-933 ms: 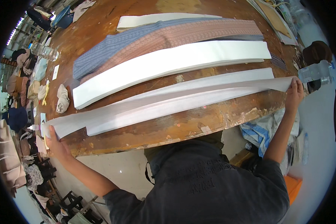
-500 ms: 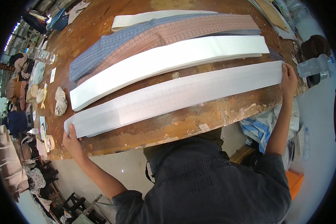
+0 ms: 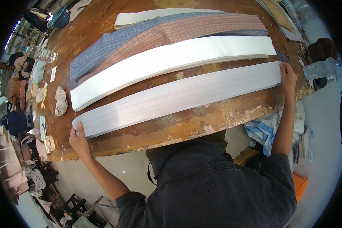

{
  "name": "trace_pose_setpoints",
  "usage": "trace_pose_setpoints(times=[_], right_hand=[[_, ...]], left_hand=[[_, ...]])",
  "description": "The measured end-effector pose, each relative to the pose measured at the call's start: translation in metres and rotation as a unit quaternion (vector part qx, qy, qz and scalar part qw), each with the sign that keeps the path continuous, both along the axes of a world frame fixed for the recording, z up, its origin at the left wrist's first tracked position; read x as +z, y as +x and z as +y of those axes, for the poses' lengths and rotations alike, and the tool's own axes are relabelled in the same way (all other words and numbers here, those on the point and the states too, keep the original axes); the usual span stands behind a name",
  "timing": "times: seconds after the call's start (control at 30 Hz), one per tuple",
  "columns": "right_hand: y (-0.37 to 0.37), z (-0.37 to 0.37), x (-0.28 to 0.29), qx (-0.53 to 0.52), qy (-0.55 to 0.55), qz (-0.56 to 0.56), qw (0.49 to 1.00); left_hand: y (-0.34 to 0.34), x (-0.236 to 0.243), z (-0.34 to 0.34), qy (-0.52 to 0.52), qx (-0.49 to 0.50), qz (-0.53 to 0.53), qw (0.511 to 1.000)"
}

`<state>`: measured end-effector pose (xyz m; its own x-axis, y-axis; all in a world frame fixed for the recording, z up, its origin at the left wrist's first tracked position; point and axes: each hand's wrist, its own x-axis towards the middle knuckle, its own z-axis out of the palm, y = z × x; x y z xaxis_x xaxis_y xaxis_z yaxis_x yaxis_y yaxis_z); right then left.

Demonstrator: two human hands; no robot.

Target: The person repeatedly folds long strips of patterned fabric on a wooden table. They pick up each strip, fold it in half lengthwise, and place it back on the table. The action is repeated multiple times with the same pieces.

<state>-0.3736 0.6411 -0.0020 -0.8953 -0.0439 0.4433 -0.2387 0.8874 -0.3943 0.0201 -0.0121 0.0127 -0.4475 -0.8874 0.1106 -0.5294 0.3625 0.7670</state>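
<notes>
A long, pale, slightly see-through fabric strip [image 3: 178, 98] stretches across the near part of the wooden table. My left hand [image 3: 79, 141] pinches its left end, thumb on top. At the opposite end, my right hand [image 3: 288, 77] is closed on the strip's corner. Just beyond lies a stack of bright white strips [image 3: 171, 62], apart from the held one. Behind that stack are folded patterned cloths, one pinkish brown [image 3: 201, 28] and one blue [image 3: 98, 51]. Another white strip [image 3: 155, 15] lies farthest back.
The brown table [image 3: 155, 138] has a worn near edge before my body. At its left are a crumpled beige cloth [image 3: 60, 100], a tape roll [image 3: 49, 143] and a clear bottle [image 3: 45, 56]. Large clear bottles [image 3: 323, 70] and a dark cap [image 3: 322, 49] are at the right.
Both hands have moved slightly inward, the left one to the right and the right one to the left. The strip's ends have come closer together, and both hands keep hold of it.
</notes>
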Motion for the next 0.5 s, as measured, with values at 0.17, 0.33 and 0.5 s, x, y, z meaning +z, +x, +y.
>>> trace_pose_setpoints(times=[0.17, 0.33, 0.5], right_hand=[[-0.001, -0.0003, 0.0028, 0.012, 0.01, -0.017, 1.0], [-0.0034, -0.0059, -0.0024, 0.01, 0.015, -0.039, 0.999], [-0.0029, -0.007, -0.0057, 0.007, 0.034, -0.051, 0.998]], left_hand=[[0.0006, 0.0006, -0.0016, 0.001, 0.004, -0.008, 1.0], [-0.0016, -0.0036, -0.0026, -0.013, -0.01, -0.058, 0.998], [-0.0045, -0.0067, -0.0021, -0.093, -0.039, -0.098, 0.99]])
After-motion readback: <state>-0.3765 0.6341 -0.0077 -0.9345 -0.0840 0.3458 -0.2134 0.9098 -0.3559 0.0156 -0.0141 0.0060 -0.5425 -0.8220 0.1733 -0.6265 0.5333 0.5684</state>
